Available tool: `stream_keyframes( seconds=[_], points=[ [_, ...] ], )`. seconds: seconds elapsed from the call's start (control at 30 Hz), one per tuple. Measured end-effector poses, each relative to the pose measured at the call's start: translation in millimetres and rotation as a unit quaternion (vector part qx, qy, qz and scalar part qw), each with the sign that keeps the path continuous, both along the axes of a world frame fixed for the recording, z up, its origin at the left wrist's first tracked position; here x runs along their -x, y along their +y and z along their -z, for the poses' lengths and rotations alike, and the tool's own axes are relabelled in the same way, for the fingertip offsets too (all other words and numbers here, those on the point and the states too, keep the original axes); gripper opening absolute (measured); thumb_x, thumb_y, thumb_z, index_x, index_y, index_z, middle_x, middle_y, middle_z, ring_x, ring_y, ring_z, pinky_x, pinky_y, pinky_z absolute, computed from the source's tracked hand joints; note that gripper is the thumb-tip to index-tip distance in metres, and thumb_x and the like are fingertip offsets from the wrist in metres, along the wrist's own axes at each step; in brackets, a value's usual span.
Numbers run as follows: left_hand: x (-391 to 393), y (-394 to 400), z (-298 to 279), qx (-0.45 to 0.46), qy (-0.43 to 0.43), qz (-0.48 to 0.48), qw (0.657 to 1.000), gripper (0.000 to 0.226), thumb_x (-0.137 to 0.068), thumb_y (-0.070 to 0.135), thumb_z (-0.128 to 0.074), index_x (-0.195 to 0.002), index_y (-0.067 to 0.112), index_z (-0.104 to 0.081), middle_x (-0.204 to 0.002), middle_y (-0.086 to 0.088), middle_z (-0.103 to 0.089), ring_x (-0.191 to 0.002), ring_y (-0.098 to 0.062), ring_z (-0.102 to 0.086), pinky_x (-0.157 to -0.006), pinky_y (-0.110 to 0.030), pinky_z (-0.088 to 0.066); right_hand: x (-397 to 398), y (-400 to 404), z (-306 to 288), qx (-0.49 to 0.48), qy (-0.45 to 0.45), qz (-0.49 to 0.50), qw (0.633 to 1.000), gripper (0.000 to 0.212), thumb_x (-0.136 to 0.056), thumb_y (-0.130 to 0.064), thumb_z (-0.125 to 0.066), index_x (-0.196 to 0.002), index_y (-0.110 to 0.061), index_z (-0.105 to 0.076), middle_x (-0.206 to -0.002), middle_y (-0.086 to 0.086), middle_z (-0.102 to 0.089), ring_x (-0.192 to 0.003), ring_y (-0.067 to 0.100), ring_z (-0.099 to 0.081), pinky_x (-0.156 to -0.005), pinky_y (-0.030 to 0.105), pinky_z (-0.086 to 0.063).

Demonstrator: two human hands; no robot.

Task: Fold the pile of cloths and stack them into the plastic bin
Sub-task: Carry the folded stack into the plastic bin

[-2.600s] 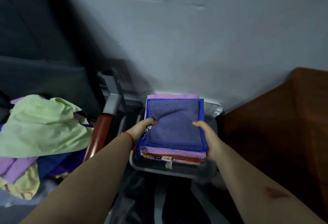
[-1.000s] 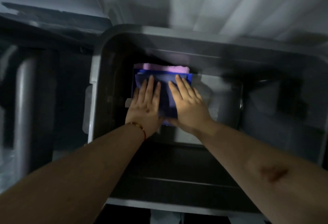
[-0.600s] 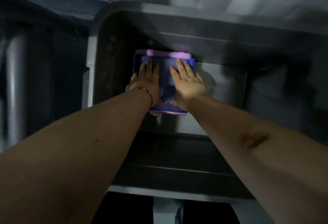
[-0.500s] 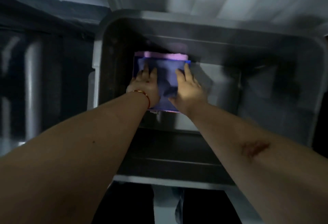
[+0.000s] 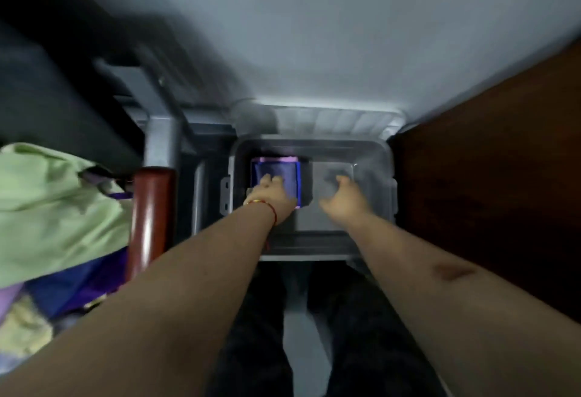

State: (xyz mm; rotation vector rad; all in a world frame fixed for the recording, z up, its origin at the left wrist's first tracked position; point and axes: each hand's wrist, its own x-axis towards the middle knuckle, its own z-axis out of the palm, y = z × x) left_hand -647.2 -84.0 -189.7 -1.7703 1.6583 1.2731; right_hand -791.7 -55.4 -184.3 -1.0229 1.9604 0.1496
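Note:
A clear plastic bin (image 5: 390, 170) stands on the floor against the wall. A stack of folded cloths (image 5: 290, 176), blue on top with a purple edge showing behind, lies in its left half. My left hand (image 5: 272, 194) is over the stack's near side, fingers loosely bent, seeming to touch the top cloth. My right hand (image 5: 344, 198) hovers above the bare right half of the bin, fingers loosely curled and holding nothing. The frame is blurred.
A pile of unfolded cloths (image 5: 47, 208), green on top with purple, blue and yellow beneath, lies at the left. A reddish wooden post (image 5: 151, 217) and grey metal frame stand between pile and bin. Brown wooden furniture (image 5: 503, 161) flanks the bin's right side.
Both hands were pressing flat on the stack in the bin. Now my right hand has come off it to the right, and my view has pulled back, showing the cloth pile again.

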Motion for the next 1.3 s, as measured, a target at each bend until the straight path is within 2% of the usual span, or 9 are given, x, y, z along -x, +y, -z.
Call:
stream_keyframes(
  seconds=[0.1, 0.2, 0.43, 0.53, 0.7, 0.83, 0.93, 1.17, 1.3],
  points=[
    [-1, 5, -75, 0.036, 0.055, -0.038, 0.997, 0.057, -0.093, 0.034, -0.053, -0.142, 0.008, -0.038, -0.146, -0.016, -0.035, -0.132, -0.031, -0.038, -0.109, -0.037, -0.032, 2, -1, -82, 0.048, 0.006, 0.011, 0.999, 0.064, -0.086, -0.031, -0.062, -0.14, -0.01, -0.038, -0.133, 0.012, -0.053, -0.12, 0.031, -0.052, -0.099, 0.035, -0.043],
    [-2, 2, -123, 0.063, 0.088, -0.073, 0.991, 0.053, -0.091, 0.036, -0.055, -0.136, 0.01, -0.047, -0.14, -0.015, -0.045, -0.125, -0.031, -0.046, -0.105, -0.037, -0.038, 8, 1, -136, 0.1, 0.012, 0.033, 0.994, 0.064, -0.084, -0.035, -0.063, -0.139, -0.012, -0.042, -0.133, 0.008, -0.053, -0.121, 0.03, -0.053, -0.099, 0.037, -0.045],
    [0, 19, -199, 0.125, 0.089, 0.002, 0.988, 0.047, -0.096, 0.03, -0.048, -0.137, 0.008, -0.043, -0.142, -0.014, -0.04, -0.128, -0.029, -0.043, -0.106, -0.035, -0.035, -3, 40, -210, 0.137, 0.022, 0.05, 0.989, 0.066, -0.088, -0.033, -0.062, -0.144, -0.01, -0.033, -0.136, 0.013, -0.05, -0.125, 0.028, -0.049, -0.103, 0.036, -0.041],
    [8, 36, -210, 0.124, 0.099, 0.031, 0.987, 0.048, -0.096, 0.031, -0.047, -0.137, 0.008, -0.042, -0.142, -0.015, -0.04, -0.128, -0.029, -0.044, -0.106, -0.035, -0.036, -8, 60, -225, 0.134, 0.014, 0.055, 0.989, 0.067, -0.09, -0.029, -0.062, -0.145, -0.008, -0.03, -0.139, 0.011, -0.048, -0.127, 0.025, -0.048, -0.103, 0.03, -0.039],
    [5, 67, -236, 0.164, 0.115, 0.052, 0.978, 0.049, -0.095, 0.033, -0.048, -0.138, 0.01, -0.042, -0.143, -0.014, -0.04, -0.13, -0.027, -0.042, -0.109, -0.032, -0.032, -9, 86, -248, 0.157, 0.028, 0.049, 0.986, 0.059, -0.086, -0.029, -0.062, -0.138, -0.008, -0.041, -0.134, 0.011, -0.054, -0.117, 0.025, -0.055, -0.093, 0.028, -0.046],
    [-18, 90, -243, 0.195, 0.082, 0.012, 0.977, 0.049, -0.093, 0.034, -0.049, -0.136, 0.012, -0.045, -0.142, -0.013, -0.042, -0.129, -0.028, -0.044, -0.108, -0.034, -0.034, -13, 107, -261, 0.173, 0.043, 0.021, 0.984, 0.064, -0.086, -0.035, -0.06, -0.142, -0.015, -0.036, -0.139, 0.011, -0.048, -0.121, 0.027, -0.052, -0.099, 0.031, -0.043],
    [-30, 131, -248, 0.199, 0.045, -0.016, 0.979, 0.048, -0.093, 0.034, -0.048, -0.135, 0.011, -0.046, -0.14, -0.013, -0.042, -0.127, -0.03, -0.045, -0.106, -0.035, -0.036, -16, 144, -265, 0.172, 0.024, -0.012, 0.985, 0.061, -0.089, -0.032, -0.058, -0.142, -0.014, -0.035, -0.136, 0.01, -0.049, -0.118, 0.026, -0.053, -0.096, 0.03, -0.045],
    [-30, 221, -256, 0.195, 0.039, -0.002, 0.98, 0.048, -0.094, 0.032, -0.048, -0.137, 0.011, -0.043, -0.141, -0.011, -0.039, -0.125, -0.029, -0.046, -0.105, -0.038, -0.038, -17, 234, -249, 0.115, 0.055, -0.061, 0.99, 0.061, -0.091, -0.03, -0.057, -0.143, -0.011, -0.032, -0.143, 0.013, -0.037, -0.129, 0.029, -0.04, -0.1, 0.032, -0.039],
    [-48, 245, -266, 0.203, 0.013, 0.021, 0.979, 0.047, -0.094, 0.033, -0.049, -0.136, 0.014, -0.045, -0.142, -0.011, -0.037, -0.125, -0.029, -0.045, -0.105, -0.039, -0.038, -33, 255, -256, 0.148, 0.052, -0.096, 0.983, 0.062, -0.09, -0.032, -0.059, -0.143, -0.012, -0.034, -0.143, 0.013, -0.038, -0.129, 0.03, -0.041, -0.102, 0.032, -0.038]
  ],
)
